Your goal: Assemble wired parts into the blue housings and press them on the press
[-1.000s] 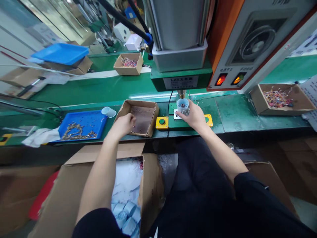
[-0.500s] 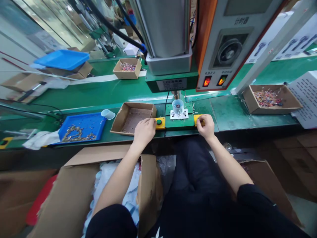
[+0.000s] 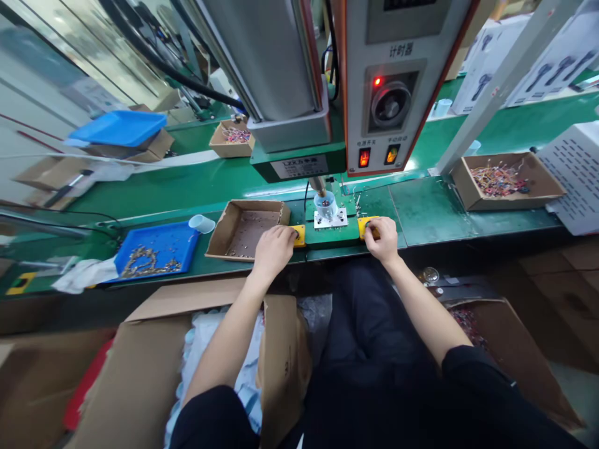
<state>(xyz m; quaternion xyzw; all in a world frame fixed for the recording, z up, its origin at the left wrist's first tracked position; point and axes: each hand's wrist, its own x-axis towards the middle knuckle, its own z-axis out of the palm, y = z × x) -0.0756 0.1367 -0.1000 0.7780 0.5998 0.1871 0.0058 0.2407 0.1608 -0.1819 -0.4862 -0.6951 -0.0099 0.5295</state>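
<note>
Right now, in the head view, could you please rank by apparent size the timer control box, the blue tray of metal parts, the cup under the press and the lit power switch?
1. Timer control box
2. Blue tray
3. Cup
4. Power switch

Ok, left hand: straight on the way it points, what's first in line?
The yellow button box; the left hand seems to be touching it, though the exact contact is unclear.
</note>
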